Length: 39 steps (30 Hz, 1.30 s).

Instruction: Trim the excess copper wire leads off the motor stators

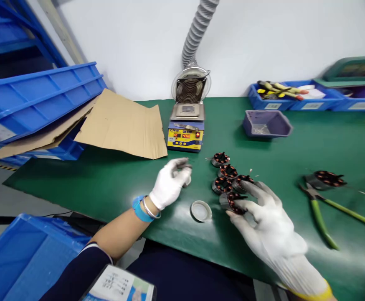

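Note:
My right hand [267, 225], in a white glove, has its thumb and fingers around a motor stator [229, 202] with copper windings and black tabs. Its other fingers reach over a second stator [242, 182]. Several more such stators, one of them at the back [220, 159], stand close together on the table. My left hand [171, 180], gloved with darkened fingertips, hovers left of the group, fingers curled in toward the thumb; whatever is between them is hidden. A small round white lid or dish [201, 211] lies between my hands.
Behind stands a blue-yellow solder pot [185, 136] under a grey exhaust hose [198, 33]. Green-handled cutters [318, 200] lie at right beside another stator [325, 179]. A purple bin [266, 124], blue tool bins [268, 102], cardboard [126, 125] and blue crates [44, 96] surround the green table.

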Each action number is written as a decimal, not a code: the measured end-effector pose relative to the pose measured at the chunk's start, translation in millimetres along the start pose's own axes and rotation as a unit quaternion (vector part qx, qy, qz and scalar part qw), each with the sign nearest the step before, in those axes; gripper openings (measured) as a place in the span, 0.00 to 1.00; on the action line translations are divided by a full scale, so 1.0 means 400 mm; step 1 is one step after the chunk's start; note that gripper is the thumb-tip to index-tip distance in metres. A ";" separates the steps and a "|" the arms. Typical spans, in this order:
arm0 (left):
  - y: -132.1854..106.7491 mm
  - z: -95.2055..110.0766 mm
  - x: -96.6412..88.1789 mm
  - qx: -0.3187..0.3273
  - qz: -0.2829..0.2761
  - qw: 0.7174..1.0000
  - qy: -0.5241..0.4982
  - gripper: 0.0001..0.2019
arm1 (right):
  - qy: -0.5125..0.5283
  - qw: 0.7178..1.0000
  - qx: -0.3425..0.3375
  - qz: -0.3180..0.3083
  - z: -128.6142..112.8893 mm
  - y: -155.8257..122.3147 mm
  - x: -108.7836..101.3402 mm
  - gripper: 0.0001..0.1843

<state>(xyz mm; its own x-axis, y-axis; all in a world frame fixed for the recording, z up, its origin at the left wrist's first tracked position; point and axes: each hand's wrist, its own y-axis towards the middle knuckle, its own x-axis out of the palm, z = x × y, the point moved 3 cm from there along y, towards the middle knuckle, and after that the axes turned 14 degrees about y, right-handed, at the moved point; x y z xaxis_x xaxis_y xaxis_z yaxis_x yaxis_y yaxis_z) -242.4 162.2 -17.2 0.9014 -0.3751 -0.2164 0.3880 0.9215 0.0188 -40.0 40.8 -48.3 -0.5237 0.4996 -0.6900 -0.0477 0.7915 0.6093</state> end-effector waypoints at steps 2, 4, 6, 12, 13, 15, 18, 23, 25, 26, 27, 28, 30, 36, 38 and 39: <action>-0.011 -0.007 0.031 -0.108 -0.212 0.971 -0.032 0.30 | 0.110 0.993 -0.018 -0.027 -0.040 0.040 -0.001 0.09; -0.026 -0.013 0.046 -0.166 -0.372 0.906 -0.117 0.31 | 0.186 0.980 -0.052 -0.050 -0.081 0.086 0.006 0.07; -0.028 -0.018 0.042 -0.165 -0.417 0.871 -0.201 0.30 | 0.199 0.974 -0.093 -0.063 -0.110 0.127 0.019 0.07; -0.013 -0.037 0.015 -0.119 -0.327 0.915 -0.206 0.26 | 0.139 0.975 -0.167 -0.049 -0.141 0.183 0.034 0.10; -0.010 -0.034 0.010 -0.105 -0.274 0.933 -0.207 0.24 | 0.133 0.977 -0.164 -0.020 -0.147 0.188 0.028 0.14; -0.009 -0.025 0.003 -0.077 -0.187 0.960 -0.193 0.20 | 0.120 0.977 -0.174 0.022 -0.169 0.194 0.019 0.19; -0.017 -0.009 0.000 -0.049 -0.119 0.979 -0.156 0.17 | 0.096 0.966 -0.237 0.019 -0.213 0.195 0.027 0.16; -0.031 -0.022 0.009 -0.096 -0.087 0.966 -0.223 0.22 | 0.063 0.960 -0.274 -0.008 -0.221 0.186 0.048 0.10; -0.030 -0.033 0.012 -0.149 -0.118 0.926 -0.326 0.27 | 0.063 0.962 -0.265 0.001 -0.206 0.191 0.043 0.08; -0.027 -0.035 0.010 -0.164 -0.135 0.897 -0.387 0.30 | 0.071 0.967 -0.245 0.008 -0.200 0.198 0.038 0.07; -0.022 -0.035 0.004 -0.164 -0.143 0.869 -0.445 0.32 | 0.085 0.974 -0.210 0.016 -0.193 0.209 0.032 0.06; -0.013 -0.034 -0.006 -0.152 -0.137 0.847 -0.491 0.33 | 0.105 0.980 -0.167 0.024 -0.188 0.224 0.026 0.05; 0.006 -0.039 -0.028 -0.134 -0.104 0.835 -0.524 0.33 | 0.153 0.984 -0.094 0.005 -0.187 0.258 0.020 0.08; -0.007 -0.059 0.000 -0.281 -0.331 0.850 -0.297 0.27 | 0.178 0.967 -0.118 -0.141 -0.200 0.342 0.025 0.15; 0.000 -0.051 -0.005 -0.234 -0.254 0.883 -0.319 0.18 | 0.147 0.966 -0.162 -0.137 -0.198 0.356 0.017 0.12; 0.009 -0.049 -0.016 -0.203 -0.167 0.900 -0.347 0.15 | 0.133 0.965 -0.184 -0.130 -0.199 0.362 0.012 0.12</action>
<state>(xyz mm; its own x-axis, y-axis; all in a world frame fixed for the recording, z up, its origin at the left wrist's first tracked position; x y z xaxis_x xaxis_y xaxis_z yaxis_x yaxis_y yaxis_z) -250.5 169.8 -34.7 0.7051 -0.4813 0.5207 0.6844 0.6538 -0.3225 -117.2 129.6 67.8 -0.6508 0.1548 -0.7433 -0.4801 0.6746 0.5608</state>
